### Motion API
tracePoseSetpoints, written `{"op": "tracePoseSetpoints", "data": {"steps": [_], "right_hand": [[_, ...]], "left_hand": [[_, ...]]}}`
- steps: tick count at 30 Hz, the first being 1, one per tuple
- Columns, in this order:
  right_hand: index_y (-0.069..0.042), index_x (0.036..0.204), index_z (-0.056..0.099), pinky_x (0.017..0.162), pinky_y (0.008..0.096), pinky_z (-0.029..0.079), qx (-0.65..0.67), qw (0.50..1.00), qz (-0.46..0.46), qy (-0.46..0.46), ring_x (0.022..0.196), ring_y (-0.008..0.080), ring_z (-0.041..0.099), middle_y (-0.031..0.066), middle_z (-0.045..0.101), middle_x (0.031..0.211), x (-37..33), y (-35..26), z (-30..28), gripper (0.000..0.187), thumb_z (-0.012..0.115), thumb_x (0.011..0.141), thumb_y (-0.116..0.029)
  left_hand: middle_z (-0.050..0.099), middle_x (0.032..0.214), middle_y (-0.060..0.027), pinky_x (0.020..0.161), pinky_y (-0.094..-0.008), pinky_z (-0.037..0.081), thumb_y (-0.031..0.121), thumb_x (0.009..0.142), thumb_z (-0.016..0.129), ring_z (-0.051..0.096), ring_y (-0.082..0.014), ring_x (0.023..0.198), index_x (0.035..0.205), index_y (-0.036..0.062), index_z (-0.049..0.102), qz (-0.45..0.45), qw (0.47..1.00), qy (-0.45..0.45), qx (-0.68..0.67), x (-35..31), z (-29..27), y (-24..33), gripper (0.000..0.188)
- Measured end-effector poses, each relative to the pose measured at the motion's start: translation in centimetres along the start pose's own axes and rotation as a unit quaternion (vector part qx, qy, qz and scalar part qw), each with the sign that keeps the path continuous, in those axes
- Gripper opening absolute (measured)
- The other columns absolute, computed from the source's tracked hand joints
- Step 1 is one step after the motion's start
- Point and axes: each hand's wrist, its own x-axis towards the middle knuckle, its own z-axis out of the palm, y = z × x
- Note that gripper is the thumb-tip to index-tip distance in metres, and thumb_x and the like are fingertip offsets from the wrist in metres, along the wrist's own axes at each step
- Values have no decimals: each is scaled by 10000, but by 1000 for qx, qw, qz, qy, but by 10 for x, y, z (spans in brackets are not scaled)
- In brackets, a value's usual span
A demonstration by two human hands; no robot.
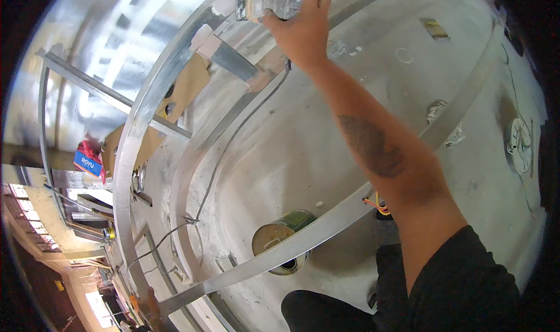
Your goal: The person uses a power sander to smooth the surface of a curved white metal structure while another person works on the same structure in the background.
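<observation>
At the top edge, my right hand (pixel 306 26) is closed around a boxy tool (pixel 283 0) with a round, greyish, see-through top, perhaps a palm sander. The picture's edge cuts part of it off. It is held at the far side of a curved metal frame (pixel 129 139), beside a short crosspiece (pixel 230 58) with pale filler on its joints. Low at the left, my left hand (pixel 156 311) is dim and partly cut off, and appears wrapped around the frame's near corner.
A dark cord (pixel 233 136) trails across the floor inside the frame. Near my knee stands a round metal can (pixel 269 239), partly behind the front bar. Coloured wires (pixel 376 205) stick out by that bar. A white round fan-like object (pixel 518 145) lies right; cardboard (pixel 189 84) lies beyond the frame.
</observation>
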Motion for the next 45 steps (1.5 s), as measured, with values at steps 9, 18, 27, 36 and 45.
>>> {"op": "tracePoseSetpoints", "data": {"steps": [9,18,27,36,45], "right_hand": [[-78,1436,407,1026,512,460,-26,999,45,10,1204,440,503,237,450,1301,0,7,-9,794,812,752,-67],[-101,1443,403,995,511,492,-11,997,73,6,1207,438,521,219,451,1314,-4,-26,7,816,833,750,-102],[-101,1434,404,988,502,505,3,998,58,-25,1204,441,527,214,447,1317,-20,-47,16,829,853,737,-102],[-170,1350,528,923,491,550,-25,997,-67,-17,1157,448,580,216,473,1313,-40,-23,20,768,875,666,-138],[-238,1314,592,910,489,555,-29,987,-127,-98,1116,437,611,196,470,1332,-38,-27,9,741,891,646,-121]], "left_hand": [[640,1255,-333,990,-435,502,538,808,805,635,-419,1154,1389,-219,424,9,998,-51,-34,-10,8,32,1027],[694,1150,-284,936,-457,521,534,825,795,675,-388,1043,1357,-201,458,20,1000,-6,12,-11,2,18,967],[710,1045,-214,836,-418,535,422,832,827,674,-307,921,1194,-159,596,69,997,31,-27,-10,-2,6,722],[715,981,-204,806,-455,530,475,841,794,676,-331,893,1110,-97,654,57,998,6,-38,-16,-6,24,647],[713,1007,-215,824,-438,534,464,839,793,676,-341,921,1122,-123,643,50,998,24,-27,-11,-3,12,668]]}}
